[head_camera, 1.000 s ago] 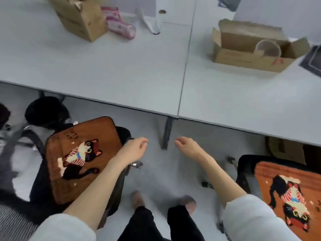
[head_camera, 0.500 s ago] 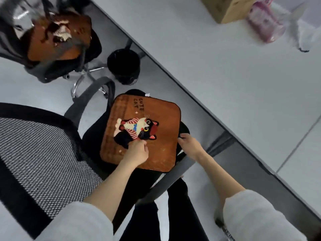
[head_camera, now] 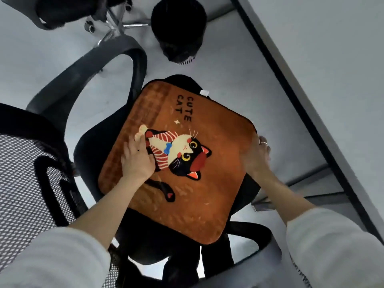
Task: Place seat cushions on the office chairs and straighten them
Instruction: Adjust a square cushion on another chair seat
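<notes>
Orange plush makes up the square seat cushion [head_camera: 207, 179], which lies flat on the black seat of a black office chair [head_camera: 93, 150] with a mesh backrest at the left edge of view. The cushion bears a black cat in a red-striped top with a blue bow, and the words "CUTE CAT" near its far edge; a small white label sticks out at the far corner. It sits turned at an angle on the seat, so that black seat padding shows along its left side and beyond its far corner, and its near corner overhangs toward the person.

The left hand [head_camera: 137, 161] rests palm down on the cushion's left part, over the cat's striped body, its fingers [head_camera: 136, 140] spread and laid flat on the plush, grasping nothing. The right hand [head_camera: 256, 157] is at the cushion's right edge, blurred; its fingers [head_camera: 264, 143] curl over that edge and seem to grip it, a ring showing on one of them. Both forearms come out of light grey sleeves.

Beside the chair, to the right, runs the dark edge of a pale grey bench [head_camera: 332, 59]. A black round wastebasket [head_camera: 178, 32] stands on the grey floor beyond the chair, and the wheeled base of a second chair [head_camera: 112, 23] shows at the top left.
</notes>
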`<act>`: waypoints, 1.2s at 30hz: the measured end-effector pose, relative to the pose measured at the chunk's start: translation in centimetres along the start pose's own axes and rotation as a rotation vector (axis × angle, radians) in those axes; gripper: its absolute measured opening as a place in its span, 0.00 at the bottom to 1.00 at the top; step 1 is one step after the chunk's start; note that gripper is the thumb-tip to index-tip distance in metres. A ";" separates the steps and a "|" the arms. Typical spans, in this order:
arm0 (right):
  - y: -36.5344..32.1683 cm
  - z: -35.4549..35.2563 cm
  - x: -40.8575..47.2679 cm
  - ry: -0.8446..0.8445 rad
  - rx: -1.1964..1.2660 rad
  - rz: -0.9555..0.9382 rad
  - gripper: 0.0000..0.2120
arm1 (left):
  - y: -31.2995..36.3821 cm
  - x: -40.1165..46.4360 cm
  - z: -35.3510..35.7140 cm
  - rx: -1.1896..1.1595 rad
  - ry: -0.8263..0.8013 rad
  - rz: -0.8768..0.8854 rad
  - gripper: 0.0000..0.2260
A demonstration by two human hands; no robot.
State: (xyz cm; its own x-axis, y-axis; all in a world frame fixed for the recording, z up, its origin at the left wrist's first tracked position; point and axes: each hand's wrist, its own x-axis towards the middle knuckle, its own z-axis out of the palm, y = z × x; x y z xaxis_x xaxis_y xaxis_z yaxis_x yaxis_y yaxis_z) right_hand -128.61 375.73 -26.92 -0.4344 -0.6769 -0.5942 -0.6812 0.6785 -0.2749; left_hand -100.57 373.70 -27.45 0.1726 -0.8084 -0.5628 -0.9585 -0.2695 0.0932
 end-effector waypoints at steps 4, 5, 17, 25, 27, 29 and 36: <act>-3.2 0.4 4.8 0.022 -0.259 -0.248 0.29 | -2.8 3.1 0.7 -0.016 0.117 -0.058 0.28; -3.8 0.4 5.6 0.008 -0.284 -0.288 0.29 | -3.0 3.3 0.7 -0.010 0.135 -0.068 0.28; -5.6 -0.5 3.2 0.030 -0.310 -0.153 0.16 | -1.8 5.6 -5.1 -0.064 0.404 0.100 0.24; -2.3 -0.1 -4.0 -0.333 -0.245 0.181 0.11 | 0.2 3.5 -6.3 -0.037 0.403 0.109 0.29; -2.8 -0.5 -2.8 -0.281 -0.134 0.149 0.15 | -1.6 1.9 -4.8 -0.118 0.310 -0.076 0.31; -4.0 -0.6 -1.2 -0.236 -0.043 0.091 0.19 | -3.5 0.6 -2.8 -0.179 0.187 -0.228 0.33; -6.5 2.3 0.6 -0.039 -0.121 0.008 0.19 | -6.4 0.5 0.0 -0.348 0.004 -0.582 0.39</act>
State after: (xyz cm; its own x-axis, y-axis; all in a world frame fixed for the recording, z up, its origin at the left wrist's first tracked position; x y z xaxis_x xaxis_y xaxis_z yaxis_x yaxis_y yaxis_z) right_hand -123.04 371.58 -27.22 -0.4184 -0.6588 -0.6252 -0.7452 0.6426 -0.1783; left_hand -94.33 375.08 -28.35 0.6400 -0.4824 -0.5981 -0.5804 -0.8136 0.0352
